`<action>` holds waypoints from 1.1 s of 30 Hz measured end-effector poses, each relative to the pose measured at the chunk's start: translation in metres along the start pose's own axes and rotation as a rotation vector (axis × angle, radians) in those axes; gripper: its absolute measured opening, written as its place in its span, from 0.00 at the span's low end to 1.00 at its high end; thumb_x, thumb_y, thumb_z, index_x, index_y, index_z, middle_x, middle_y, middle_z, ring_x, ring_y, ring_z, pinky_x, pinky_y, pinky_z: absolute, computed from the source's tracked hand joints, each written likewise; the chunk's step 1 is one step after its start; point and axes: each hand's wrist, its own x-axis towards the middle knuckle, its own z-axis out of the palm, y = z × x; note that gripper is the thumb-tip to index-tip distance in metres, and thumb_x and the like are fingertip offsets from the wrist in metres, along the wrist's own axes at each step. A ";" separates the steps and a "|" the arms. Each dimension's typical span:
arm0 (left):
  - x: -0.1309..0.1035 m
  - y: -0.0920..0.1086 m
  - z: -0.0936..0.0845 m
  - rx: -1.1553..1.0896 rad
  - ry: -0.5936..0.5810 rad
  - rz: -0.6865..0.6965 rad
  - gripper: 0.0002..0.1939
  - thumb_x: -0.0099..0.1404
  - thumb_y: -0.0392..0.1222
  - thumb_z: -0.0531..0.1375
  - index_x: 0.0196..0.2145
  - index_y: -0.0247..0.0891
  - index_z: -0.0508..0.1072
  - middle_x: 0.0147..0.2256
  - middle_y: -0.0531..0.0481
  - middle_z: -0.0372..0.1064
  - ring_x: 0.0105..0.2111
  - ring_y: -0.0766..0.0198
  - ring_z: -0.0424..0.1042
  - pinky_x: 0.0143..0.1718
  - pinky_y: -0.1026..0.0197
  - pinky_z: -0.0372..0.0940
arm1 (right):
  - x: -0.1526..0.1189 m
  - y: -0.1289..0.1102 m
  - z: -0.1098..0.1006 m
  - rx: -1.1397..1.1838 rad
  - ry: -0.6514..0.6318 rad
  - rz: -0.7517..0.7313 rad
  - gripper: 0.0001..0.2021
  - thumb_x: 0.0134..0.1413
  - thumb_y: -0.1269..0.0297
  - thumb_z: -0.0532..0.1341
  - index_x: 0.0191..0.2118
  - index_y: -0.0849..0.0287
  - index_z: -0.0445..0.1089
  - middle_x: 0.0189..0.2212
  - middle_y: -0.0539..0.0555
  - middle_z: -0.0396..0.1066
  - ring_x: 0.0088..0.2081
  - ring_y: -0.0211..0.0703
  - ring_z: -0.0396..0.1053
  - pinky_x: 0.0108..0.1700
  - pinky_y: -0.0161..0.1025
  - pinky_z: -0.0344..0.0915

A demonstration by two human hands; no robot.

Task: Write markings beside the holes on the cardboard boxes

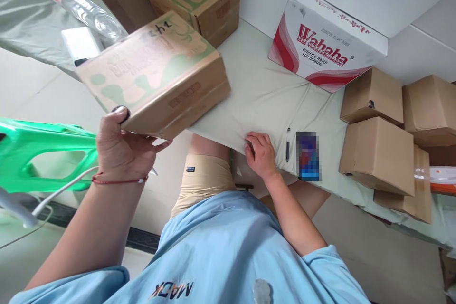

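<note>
My left hand (123, 149) grips a cardboard box (201, 85) by its near left corner, thumb on the top face and fingers underneath. The box is tilted and raised over the table's left edge. Green shapes, print and black handwriting mark its top. A small dark patch shows by my left thumb; I cannot tell what it is. At the near edge of the cloth-covered table (245, 90), my right hand (262, 154) has its fingers curled in, and their inside is hidden. Just right of it lie a black pen (288, 145) and a phone (308, 156) with a blurred screen.
Behind the held box sits a similar box (217, 14). A white and red Wahaha water carton (324, 42) stands against the wall. Several small brown boxes (377, 154) are stacked at right. At left are a plastic bottle (85, 9), a white box (81, 42) and a green stool (46, 152).
</note>
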 end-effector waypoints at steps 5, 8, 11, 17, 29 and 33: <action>-0.032 -0.009 0.027 -0.109 -0.178 -0.082 0.24 0.51 0.52 0.75 0.43 0.40 0.77 0.48 0.50 0.83 0.41 0.51 0.82 0.34 0.52 0.82 | 0.000 0.000 -0.004 0.410 0.162 0.287 0.15 0.67 0.60 0.63 0.56 0.53 0.72 0.52 0.59 0.77 0.48 0.49 0.76 0.55 0.52 0.75; -0.041 -0.017 0.033 -0.096 -0.249 -0.157 0.22 0.52 0.50 0.76 0.41 0.40 0.77 0.45 0.50 0.83 0.43 0.52 0.82 0.38 0.52 0.83 | -0.008 -0.008 -0.022 0.919 0.369 0.622 0.20 0.58 0.57 0.69 0.55 0.49 0.71 0.47 0.50 0.76 0.40 0.41 0.77 0.49 0.46 0.77; -0.047 -0.027 0.033 -0.031 -0.271 -0.160 0.20 0.52 0.49 0.77 0.38 0.40 0.77 0.42 0.50 0.84 0.43 0.54 0.83 0.41 0.55 0.82 | -0.026 -0.025 -0.056 1.301 0.499 0.759 0.22 0.55 0.54 0.70 0.56 0.45 0.74 0.44 0.48 0.77 0.45 0.44 0.78 0.54 0.52 0.78; -0.077 -0.048 0.044 0.158 -0.503 -0.145 0.42 0.56 0.55 0.78 0.65 0.42 0.75 0.61 0.43 0.78 0.67 0.38 0.71 0.70 0.45 0.68 | -0.079 -0.057 -0.110 1.343 0.557 0.786 0.27 0.65 0.37 0.64 0.62 0.45 0.77 0.65 0.57 0.76 0.69 0.59 0.69 0.68 0.70 0.68; -0.095 -0.074 0.064 0.200 -0.886 -0.208 0.51 0.63 0.66 0.74 0.77 0.50 0.62 0.71 0.41 0.67 0.74 0.33 0.60 0.74 0.41 0.62 | -0.122 -0.045 -0.143 0.949 0.763 0.667 0.26 0.64 0.44 0.64 0.64 0.41 0.77 0.71 0.53 0.70 0.77 0.55 0.59 0.76 0.65 0.60; -0.081 -0.086 0.047 0.192 -0.852 -0.231 0.44 0.63 0.65 0.75 0.70 0.46 0.73 0.64 0.39 0.76 0.71 0.36 0.67 0.72 0.42 0.65 | -0.130 -0.053 -0.148 0.904 0.691 0.594 0.27 0.61 0.46 0.68 0.64 0.43 0.78 0.69 0.57 0.72 0.76 0.63 0.61 0.74 0.72 0.62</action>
